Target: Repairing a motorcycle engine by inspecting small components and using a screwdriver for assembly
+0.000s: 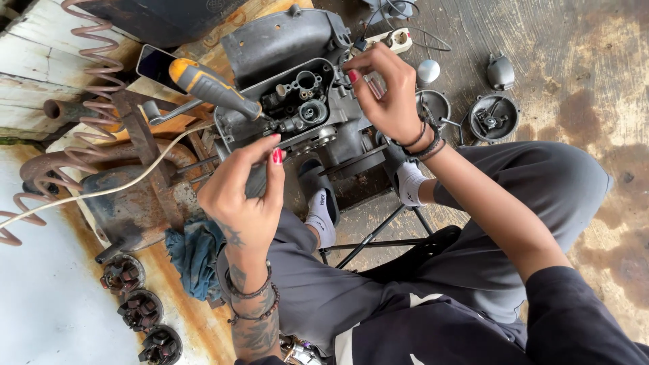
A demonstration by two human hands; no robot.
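Observation:
A grey engine block (297, 101) with an open carburettor-like cavity rests between my knees. My left hand (243, 186) pinches the lower left edge of that cavity, fingertips together on a small part I cannot make out. A screwdriver with an orange and grey handle (209, 84) lies slanted on the block, its tip at the cavity; it is free of both hands. My right hand (385, 91) grips the upper right side of the block, fingers curled over a small fitting there.
A rusty metal stand (145, 149) with a coiled hose (94, 61) and a white cable (101, 192) sits left. A blue rag (193, 253) and three round wound coils (138, 307) lie lower left. Round metal parts (493, 116) and a power strip (395, 39) are on the floor upper right.

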